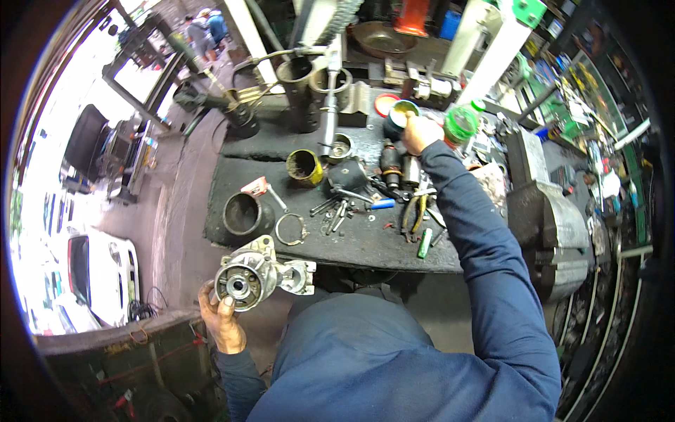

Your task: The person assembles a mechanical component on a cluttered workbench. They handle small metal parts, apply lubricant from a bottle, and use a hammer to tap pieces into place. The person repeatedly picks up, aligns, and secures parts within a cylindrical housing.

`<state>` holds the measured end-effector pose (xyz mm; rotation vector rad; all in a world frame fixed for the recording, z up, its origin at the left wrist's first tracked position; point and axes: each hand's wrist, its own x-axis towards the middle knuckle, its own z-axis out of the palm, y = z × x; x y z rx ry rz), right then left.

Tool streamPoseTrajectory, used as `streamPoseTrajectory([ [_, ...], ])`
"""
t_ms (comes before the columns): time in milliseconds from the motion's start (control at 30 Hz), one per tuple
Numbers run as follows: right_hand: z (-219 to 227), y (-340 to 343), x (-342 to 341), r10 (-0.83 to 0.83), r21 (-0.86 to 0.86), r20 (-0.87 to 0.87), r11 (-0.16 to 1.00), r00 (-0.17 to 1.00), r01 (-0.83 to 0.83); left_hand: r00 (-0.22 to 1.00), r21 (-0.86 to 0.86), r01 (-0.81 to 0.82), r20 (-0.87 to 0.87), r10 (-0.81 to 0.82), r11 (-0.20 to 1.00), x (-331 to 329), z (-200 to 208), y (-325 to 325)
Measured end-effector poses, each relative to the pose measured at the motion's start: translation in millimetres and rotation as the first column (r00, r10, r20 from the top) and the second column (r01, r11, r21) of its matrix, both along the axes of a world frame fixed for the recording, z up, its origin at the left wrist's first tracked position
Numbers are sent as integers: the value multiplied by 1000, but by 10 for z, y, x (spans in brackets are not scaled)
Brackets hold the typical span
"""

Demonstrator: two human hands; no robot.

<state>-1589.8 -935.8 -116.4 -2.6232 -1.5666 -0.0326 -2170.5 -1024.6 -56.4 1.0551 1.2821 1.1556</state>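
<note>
My left hand [222, 322] is closed round the edge of a cast metal housing [246, 278], thumb on its face. The piece looks like a starter motor end housing, with a round bore facing up and a bracket to the right. It is held off the near left edge of the workbench. My right hand [423, 133] reaches to the far side, at the rim of an open dark blue tub [396, 123] with yellowish contents. Its fingers are mostly hidden behind the back of the hand. A red lid [385, 105] lies left of the tub.
On the dark workbench [232, 165] stand a yellow can [304, 169], a hollow cylinder [246, 215] and an armature [391, 165]. Bolts, pliers [416, 211] and a metal ring [291, 229] lie nearer. A green bottle [461, 124] and a large vise [552, 218] are at right.
</note>
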Motion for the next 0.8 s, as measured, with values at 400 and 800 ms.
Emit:
streamPoseTrajectory([
  [400, -554, 43, 1352, 93, 102, -61, 991, 994, -87, 1000, 18, -18, 3, 18, 1000, -99, 12, 55],
  [800, 739, -712, -2969, 248, 282, -959, 807, -135, -519, 998, -63, -26, -60, 22, 998, 7, 36, 335],
])
